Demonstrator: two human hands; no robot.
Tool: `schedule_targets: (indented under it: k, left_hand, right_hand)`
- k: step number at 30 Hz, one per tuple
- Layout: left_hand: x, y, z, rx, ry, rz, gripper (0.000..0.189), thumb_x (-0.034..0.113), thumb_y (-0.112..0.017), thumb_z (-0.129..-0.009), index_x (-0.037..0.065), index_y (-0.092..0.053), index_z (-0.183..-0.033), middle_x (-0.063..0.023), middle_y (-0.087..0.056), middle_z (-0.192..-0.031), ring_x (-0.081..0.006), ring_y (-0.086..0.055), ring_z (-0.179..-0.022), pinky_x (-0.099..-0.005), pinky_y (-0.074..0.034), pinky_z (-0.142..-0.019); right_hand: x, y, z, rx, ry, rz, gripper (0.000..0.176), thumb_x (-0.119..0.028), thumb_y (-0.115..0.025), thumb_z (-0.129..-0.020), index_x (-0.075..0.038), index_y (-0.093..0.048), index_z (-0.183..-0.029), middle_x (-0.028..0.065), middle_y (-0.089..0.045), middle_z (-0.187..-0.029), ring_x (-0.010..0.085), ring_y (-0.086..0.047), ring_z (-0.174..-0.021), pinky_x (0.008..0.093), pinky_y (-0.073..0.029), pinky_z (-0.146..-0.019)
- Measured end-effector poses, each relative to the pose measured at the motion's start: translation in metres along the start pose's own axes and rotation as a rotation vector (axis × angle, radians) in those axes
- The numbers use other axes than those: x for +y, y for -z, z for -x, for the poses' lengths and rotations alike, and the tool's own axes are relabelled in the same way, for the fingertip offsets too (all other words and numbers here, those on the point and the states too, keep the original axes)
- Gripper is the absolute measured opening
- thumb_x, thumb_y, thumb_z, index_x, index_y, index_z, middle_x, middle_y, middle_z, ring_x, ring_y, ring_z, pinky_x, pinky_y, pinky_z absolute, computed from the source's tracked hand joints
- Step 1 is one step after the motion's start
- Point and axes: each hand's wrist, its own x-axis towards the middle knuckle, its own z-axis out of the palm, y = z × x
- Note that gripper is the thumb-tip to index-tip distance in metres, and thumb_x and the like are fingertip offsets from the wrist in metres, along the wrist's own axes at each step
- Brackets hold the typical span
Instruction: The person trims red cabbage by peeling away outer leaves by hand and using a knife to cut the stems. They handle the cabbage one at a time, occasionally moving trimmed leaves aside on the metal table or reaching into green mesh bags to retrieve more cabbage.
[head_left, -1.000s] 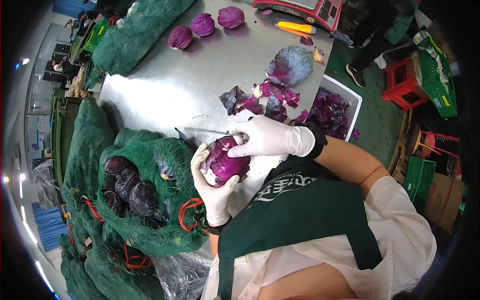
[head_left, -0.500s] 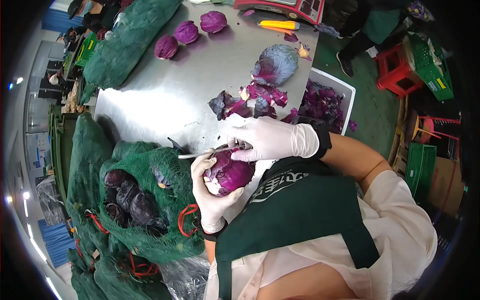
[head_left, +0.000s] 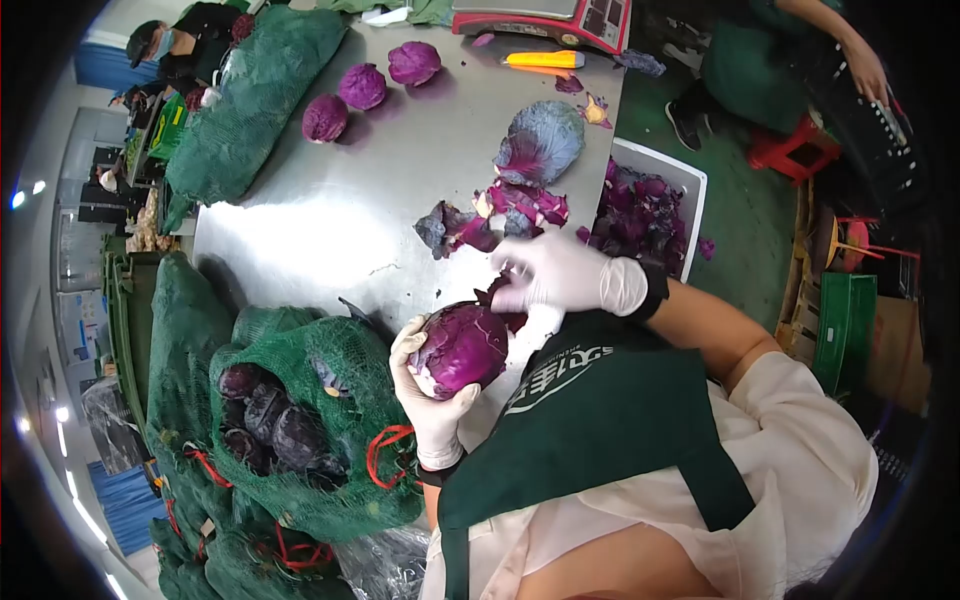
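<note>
Two white-gloved hands meet just over the near edge of the steel table [head_left: 330, 210]. The left hand [head_left: 428, 400] cups a red cabbage [head_left: 462, 350] from below, fingers spread round its smooth, waxy ball. We see the pale stem end only partly, sunk into the palm, so the cabbage's axis seems to tilt from there up toward the table. The right hand [head_left: 558, 275] pinches a dark outer leaf [head_left: 493, 295] at the cabbage's top; its fingertips are hard to make out. Off the table's near left corner slumps a green mesh sack [head_left: 330, 350] of cabbages, partly cut off.
</note>
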Motion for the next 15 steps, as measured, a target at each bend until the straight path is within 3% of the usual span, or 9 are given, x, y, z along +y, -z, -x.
schedule_targets:
  k: [2, 3, 5, 7, 9, 11, 13, 15]
  left_hand:
    - [-0.002, 0.001, -0.004, -0.036, 0.010, 0.034, 0.084, 0.030, -0.092, -0.062, 0.006, -0.046, -0.128, -0.0178, -0.047, -0.135, -0.0325, -0.048, -0.129, -0.0468, -0.037, -0.112]
    - [-0.004, 0.001, -0.005, -0.064, 0.033, 0.064, 0.085, 0.029, -0.092, -0.062, 0.006, -0.046, -0.129, -0.0174, -0.047, -0.135, -0.0317, -0.048, -0.129, -0.0465, -0.037, -0.112]
    - [-0.005, -0.003, -0.005, -0.072, 0.082, 0.154, 0.087, 0.030, -0.093, -0.063, 0.005, -0.044, -0.131, -0.0163, -0.047, -0.135, -0.0306, -0.047, -0.129, -0.0456, -0.037, -0.112]
    - [-0.001, -0.012, -0.002, 0.042, 0.202, 0.324, 0.093, 0.040, -0.090, -0.068, 0.005, -0.040, -0.138, -0.0154, -0.045, -0.139, -0.0299, -0.045, -0.131, -0.0440, -0.036, -0.112]
    - [-0.005, -0.010, 0.003, 0.141, 0.223, 0.432, 0.085, 0.044, -0.078, -0.083, 0.006, -0.035, -0.146, -0.0153, -0.045, -0.143, -0.0317, -0.046, -0.132, -0.0473, -0.037, -0.112]
    - [-0.021, -0.001, 0.003, 0.365, 0.300, 0.667, 0.089, 0.044, -0.080, -0.080, 0.010, -0.033, -0.148, -0.0133, -0.045, -0.141, -0.0324, -0.045, -0.132, -0.0492, -0.038, -0.111]
    - [-0.022, 0.004, 0.000, 0.397, 0.261, 0.698, 0.085, 0.043, -0.075, -0.084, 0.012, -0.031, -0.150, -0.0126, -0.043, -0.144, -0.0334, -0.043, -0.134, -0.0520, -0.036, -0.113]
    - [-0.014, -0.005, -0.006, 0.255, 0.267, 0.759, 0.075, 0.044, -0.069, -0.089, 0.008, -0.038, -0.147, -0.0132, -0.046, -0.146, -0.0344, -0.044, -0.135, -0.0544, -0.033, -0.115]
  right_hand:
    - [-0.031, 0.002, -0.005, -0.236, 0.168, -0.173, 0.046, -0.041, -0.080, -0.078, -0.004, -0.063, -0.102, 0.0087, -0.065, -0.070, 0.0229, -0.067, -0.068, 0.0349, -0.052, -0.065]
    - [-0.020, -0.010, -0.012, -0.165, 0.387, -0.177, 0.040, -0.036, -0.079, -0.080, -0.004, -0.062, -0.098, 0.0086, -0.062, -0.070, 0.0227, -0.065, -0.069, 0.0353, -0.051, -0.065]
    - [-0.016, 0.000, -0.023, -0.389, 0.327, -0.192, 0.033, -0.030, -0.077, -0.085, -0.002, -0.060, -0.094, 0.0062, -0.060, -0.072, 0.0197, -0.060, -0.067, 0.0338, -0.049, -0.065]
    - [-0.019, 0.007, -0.022, -0.331, 0.395, -0.192, 0.027, -0.025, -0.075, -0.087, -0.002, -0.061, -0.087, 0.0060, -0.060, -0.071, 0.0199, -0.060, -0.064, 0.0337, -0.049, -0.064]
    - [-0.025, 0.019, -0.010, -0.283, 0.067, -0.364, 0.022, -0.022, -0.073, -0.088, -0.003, -0.061, -0.086, 0.0064, -0.060, -0.069, 0.0181, -0.060, -0.062, 0.0334, -0.048, -0.062]
    - [-0.035, 0.041, 0.004, -0.228, -0.090, -0.320, 0.017, -0.018, -0.073, -0.088, -0.004, -0.062, -0.086, 0.0049, -0.059, -0.066, 0.0136, -0.059, -0.061, 0.0322, -0.047, -0.060]
    - [0.004, 0.031, 0.005, -0.134, 0.185, -0.068, 0.016, -0.015, -0.073, -0.088, -0.005, -0.061, -0.083, 0.0021, -0.055, -0.064, 0.0095, -0.056, -0.060, 0.0299, -0.046, -0.058]
    - [0.015, 0.024, 0.001, -0.120, 0.108, -0.085, 0.017, -0.014, -0.072, -0.088, -0.005, -0.060, -0.082, 0.0009, -0.053, -0.064, 0.0086, -0.054, -0.060, 0.0289, -0.045, -0.058]
